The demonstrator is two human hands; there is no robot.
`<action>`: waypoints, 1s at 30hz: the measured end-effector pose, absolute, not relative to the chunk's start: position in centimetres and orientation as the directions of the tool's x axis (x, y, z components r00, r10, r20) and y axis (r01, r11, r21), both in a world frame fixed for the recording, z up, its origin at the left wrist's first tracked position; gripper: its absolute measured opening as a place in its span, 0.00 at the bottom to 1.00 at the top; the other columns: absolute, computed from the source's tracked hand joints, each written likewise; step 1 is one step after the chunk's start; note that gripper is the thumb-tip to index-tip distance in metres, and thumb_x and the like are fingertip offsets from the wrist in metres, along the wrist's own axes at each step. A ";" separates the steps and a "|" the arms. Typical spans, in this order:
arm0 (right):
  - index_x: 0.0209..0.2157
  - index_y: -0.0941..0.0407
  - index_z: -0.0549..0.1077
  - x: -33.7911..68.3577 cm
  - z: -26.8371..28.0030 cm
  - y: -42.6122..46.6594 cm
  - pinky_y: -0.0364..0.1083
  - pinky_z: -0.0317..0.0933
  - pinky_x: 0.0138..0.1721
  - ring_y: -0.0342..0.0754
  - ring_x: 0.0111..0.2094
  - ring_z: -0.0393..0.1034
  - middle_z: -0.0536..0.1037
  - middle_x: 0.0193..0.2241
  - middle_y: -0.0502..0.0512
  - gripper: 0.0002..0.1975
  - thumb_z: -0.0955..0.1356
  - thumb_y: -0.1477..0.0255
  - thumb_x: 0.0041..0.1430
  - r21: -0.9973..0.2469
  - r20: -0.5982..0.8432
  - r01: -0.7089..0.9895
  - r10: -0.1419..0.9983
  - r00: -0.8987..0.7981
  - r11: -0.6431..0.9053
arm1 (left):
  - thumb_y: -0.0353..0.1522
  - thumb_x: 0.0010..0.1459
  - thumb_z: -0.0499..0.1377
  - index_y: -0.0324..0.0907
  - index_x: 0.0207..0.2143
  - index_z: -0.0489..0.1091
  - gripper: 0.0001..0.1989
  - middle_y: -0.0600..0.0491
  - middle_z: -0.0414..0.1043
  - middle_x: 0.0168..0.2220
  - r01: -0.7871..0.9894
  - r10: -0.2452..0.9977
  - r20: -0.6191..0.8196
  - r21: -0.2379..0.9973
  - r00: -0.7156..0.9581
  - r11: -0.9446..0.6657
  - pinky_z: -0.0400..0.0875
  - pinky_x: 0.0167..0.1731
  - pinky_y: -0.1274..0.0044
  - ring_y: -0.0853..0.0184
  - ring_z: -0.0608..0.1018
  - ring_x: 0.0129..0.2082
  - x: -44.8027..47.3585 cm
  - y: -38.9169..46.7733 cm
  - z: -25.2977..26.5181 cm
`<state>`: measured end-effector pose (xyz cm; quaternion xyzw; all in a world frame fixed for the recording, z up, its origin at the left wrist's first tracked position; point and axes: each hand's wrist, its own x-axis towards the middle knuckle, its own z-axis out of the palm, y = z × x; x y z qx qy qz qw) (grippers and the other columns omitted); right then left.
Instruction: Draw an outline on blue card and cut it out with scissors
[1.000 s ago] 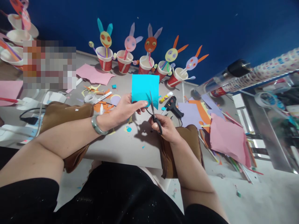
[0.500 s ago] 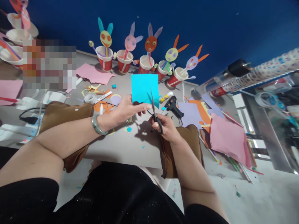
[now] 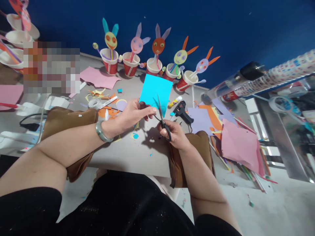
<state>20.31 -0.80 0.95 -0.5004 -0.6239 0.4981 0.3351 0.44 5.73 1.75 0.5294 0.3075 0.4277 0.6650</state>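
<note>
My left hand (image 3: 137, 114) pinches the lower left edge of a bright blue sheet of paper (image 3: 156, 88), thumb on top. Black-handled scissors (image 3: 165, 127) sit in my right hand (image 3: 177, 133), fingers through the loops. Their blades point up and away from me, parted, at the paper's lower edge. A faint curved line shows on the sheet near the blades. Small blue scraps, one a round piece (image 3: 135, 136), lie on the table below my hands. Just right of the paper are a yellow glue stick (image 3: 174, 102) and a black glue gun (image 3: 183, 113).
Red-and-white paper cups (image 3: 109, 64) with paper rabbit figures stand in a row along the blue wall. Brown cushions (image 3: 71, 123) lie under both forearms. Pink paper (image 3: 240, 146) and purple paper (image 3: 201, 119) lie at right, a tape roll (image 3: 94, 103) and orange scraps at left.
The blue sheet has turned clockwise in my left hand, its upper right corner swinging right. My right hand and the scissors have hardly moved.
</note>
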 end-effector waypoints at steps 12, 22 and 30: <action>0.23 0.56 0.67 20.1 1.1 -0.8 0.44 0.49 0.26 0.40 0.22 0.53 0.62 0.18 0.45 0.32 0.71 0.39 0.48 -0.967 -0.079 0.256 0.959 -0.272 -0.007 | 0.40 0.51 0.70 0.40 0.25 0.70 0.15 0.54 0.74 0.23 -0.256 0.908 0.008 0.960 0.418 0.110 0.68 0.22 0.79 0.73 0.73 0.21 0.6 5.8 1.9; 0.22 0.56 0.67 20.2 0.9 -0.8 0.44 0.48 0.26 0.40 0.22 0.53 0.62 0.18 0.45 0.32 0.72 0.40 0.48 -0.975 -0.061 0.223 0.959 -0.276 0.003 | 0.39 0.50 0.71 0.41 0.27 0.66 0.17 0.57 0.72 0.23 -0.284 0.913 -0.016 0.948 0.407 0.143 0.68 0.23 0.80 0.75 0.72 0.21 0.6 5.7 1.8; 0.22 0.56 0.66 20.1 0.9 -0.8 0.44 0.48 0.26 0.41 0.23 0.54 0.63 0.18 0.46 0.32 0.71 0.39 0.48 -0.975 -0.072 0.223 0.959 -0.274 -0.009 | 0.38 0.51 0.70 0.42 0.27 0.65 0.17 0.58 0.71 0.23 -0.304 0.915 0.008 0.944 0.404 0.126 0.68 0.23 0.80 0.76 0.72 0.21 0.6 5.8 1.9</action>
